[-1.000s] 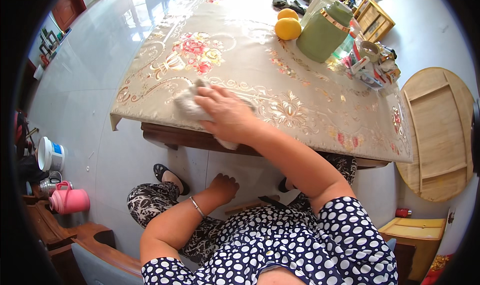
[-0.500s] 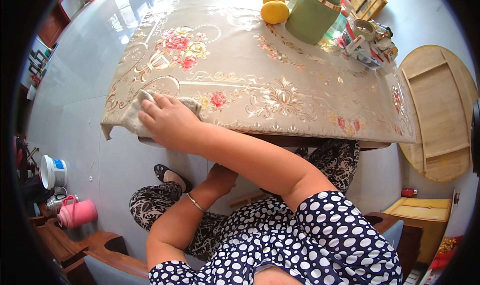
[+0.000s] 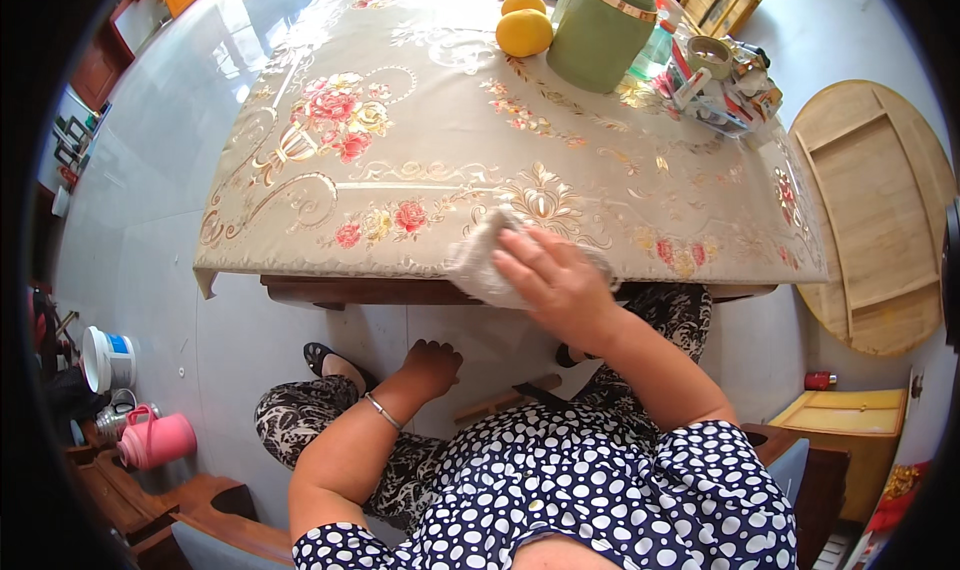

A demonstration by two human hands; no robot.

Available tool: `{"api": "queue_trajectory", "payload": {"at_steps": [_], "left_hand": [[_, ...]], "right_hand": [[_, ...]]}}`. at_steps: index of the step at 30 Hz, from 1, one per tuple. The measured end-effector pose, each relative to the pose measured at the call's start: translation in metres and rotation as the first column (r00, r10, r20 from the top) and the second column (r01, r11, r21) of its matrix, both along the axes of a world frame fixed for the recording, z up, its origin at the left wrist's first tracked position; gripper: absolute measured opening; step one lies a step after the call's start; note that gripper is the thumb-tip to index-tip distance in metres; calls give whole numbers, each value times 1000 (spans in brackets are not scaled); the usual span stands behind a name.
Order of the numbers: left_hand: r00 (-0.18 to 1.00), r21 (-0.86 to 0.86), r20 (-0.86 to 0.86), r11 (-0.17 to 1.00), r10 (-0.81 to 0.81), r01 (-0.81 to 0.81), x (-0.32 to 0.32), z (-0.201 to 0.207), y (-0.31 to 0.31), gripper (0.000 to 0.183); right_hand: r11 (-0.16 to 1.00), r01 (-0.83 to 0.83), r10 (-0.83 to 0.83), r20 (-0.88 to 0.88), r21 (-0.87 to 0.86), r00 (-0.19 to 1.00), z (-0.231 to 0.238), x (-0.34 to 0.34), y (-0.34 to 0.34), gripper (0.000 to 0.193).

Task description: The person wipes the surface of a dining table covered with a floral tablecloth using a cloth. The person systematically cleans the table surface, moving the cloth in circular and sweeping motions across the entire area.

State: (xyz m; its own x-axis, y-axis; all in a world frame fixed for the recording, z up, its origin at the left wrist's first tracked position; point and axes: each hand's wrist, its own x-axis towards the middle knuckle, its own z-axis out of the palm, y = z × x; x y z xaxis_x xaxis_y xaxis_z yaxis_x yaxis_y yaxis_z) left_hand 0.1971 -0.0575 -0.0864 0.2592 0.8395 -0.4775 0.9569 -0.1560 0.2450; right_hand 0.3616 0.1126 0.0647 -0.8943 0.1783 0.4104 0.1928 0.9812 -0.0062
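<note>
My right hand (image 3: 568,282) presses a pale grey-beige cloth (image 3: 478,263) onto the near edge of the table, right of the middle. Its fingers lie bent over the cloth, and the hand is slightly blurred. Part of the cloth sticks out to the left and another bit shows at the right of the hand. Under them spreads a beige tablecloth (image 3: 420,130) with red, yellow and gold flower patterns. Below the table edge, my left hand (image 3: 433,367) hangs in front of my lap, apart from the table. Its fingers are curled in, and nothing shows in them.
On the table's far right stand two oranges (image 3: 524,32), a green jar (image 3: 604,35) with a gold band, and a clear box of odds and ends (image 3: 725,110). A round wooden board (image 3: 880,220) leans at the right. A pink flask (image 3: 158,440) and white bucket (image 3: 108,358) are at the left.
My right hand has slid the cloth rightward along the near edge, from the left corner to right of the middle. My left hand stays low, now in fuller view.
</note>
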Motion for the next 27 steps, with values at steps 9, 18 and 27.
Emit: {"api": "queue_trajectory", "payload": {"at_steps": [9,18,27], "left_hand": [[1000,-64,-9,998,-29,29,3,-8,3,33],[999,-104,-17,994,-38,36,2,-15,3,34],[999,-162,-16,986,-43,40,5,-16,2,33]], "right_hand": [[916,328,-328,38,-229,944,28,162,51,62],[642,516,-616,20,-567,788,13,305,117,51],[530,729,-816,-25,-434,578,-13,311,159,44]]}}
